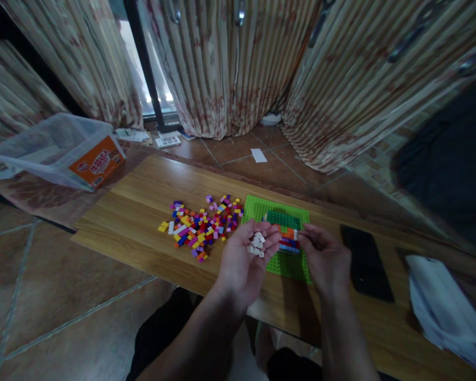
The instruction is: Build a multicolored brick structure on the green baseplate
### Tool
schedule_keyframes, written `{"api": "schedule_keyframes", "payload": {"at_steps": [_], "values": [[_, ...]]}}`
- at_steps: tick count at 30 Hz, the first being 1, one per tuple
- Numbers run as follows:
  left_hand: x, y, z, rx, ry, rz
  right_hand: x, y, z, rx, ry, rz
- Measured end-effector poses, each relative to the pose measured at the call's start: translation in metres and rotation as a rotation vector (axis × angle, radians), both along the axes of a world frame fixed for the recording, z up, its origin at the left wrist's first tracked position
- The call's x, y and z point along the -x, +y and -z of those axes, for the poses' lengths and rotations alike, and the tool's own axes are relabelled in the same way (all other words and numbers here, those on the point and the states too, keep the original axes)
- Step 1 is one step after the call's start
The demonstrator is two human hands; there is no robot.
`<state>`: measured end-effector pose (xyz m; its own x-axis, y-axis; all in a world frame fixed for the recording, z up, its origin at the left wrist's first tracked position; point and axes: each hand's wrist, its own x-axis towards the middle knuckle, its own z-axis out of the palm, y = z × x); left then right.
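Note:
My left hand [246, 259] is palm up with its fingers slightly curled, cradling several small white toy bricks [257, 244]. Beyond its fingertips stands a built block of bricks [289, 233], green at the back with orange, red and blue rows, on a bright green studded baseplate [257, 206]. At the right side of that block, my right hand [327, 256] has thumb and fingers pinched together. Whatever is between those fingertips is too small to make out. A pile of loose coloured bricks [198, 227] is spread to the left of the baseplate.
The wooden table [127, 211] runs across the view. On its right lie a dark phone-like slab [367, 264] and a white plastic packet [448, 301]. A clear plastic bin [51, 153] with an orange label stands at the left. Curtains [230, 69] hang behind.

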<state>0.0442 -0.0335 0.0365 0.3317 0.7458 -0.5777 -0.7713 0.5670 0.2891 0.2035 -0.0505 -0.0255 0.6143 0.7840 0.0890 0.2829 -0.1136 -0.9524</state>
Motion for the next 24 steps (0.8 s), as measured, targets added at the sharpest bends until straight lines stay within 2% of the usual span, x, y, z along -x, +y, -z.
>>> {"api": "schedule_keyframes", "payload": {"at_steps": [4,7,9,11,15,18,24], "values": [[-0.003,-0.003,0.0,-0.015,-0.032,0.017,0.004,-0.005,-0.004,-0.059,-0.071,0.07],[-0.005,-0.004,0.0,-0.022,-0.031,0.032,0.01,-0.011,-0.012,-0.167,-0.147,0.135],[-0.006,-0.004,0.0,-0.02,-0.035,0.047,0.016,-0.015,-0.019,-0.245,-0.211,0.071],[-0.007,-0.004,0.0,-0.015,-0.06,0.057,0.022,-0.018,-0.026,-0.278,-0.286,-0.07],[-0.009,-0.005,0.001,-0.017,-0.09,0.06,0.032,-0.02,-0.033,-0.201,-0.419,-0.302],[-0.009,-0.005,0.003,-0.029,-0.063,0.078,0.033,-0.019,-0.031,-0.148,-0.483,-0.371],[-0.009,-0.006,0.006,-0.051,-0.015,0.068,0.034,-0.017,-0.028,-0.121,-0.528,-0.409]]}}
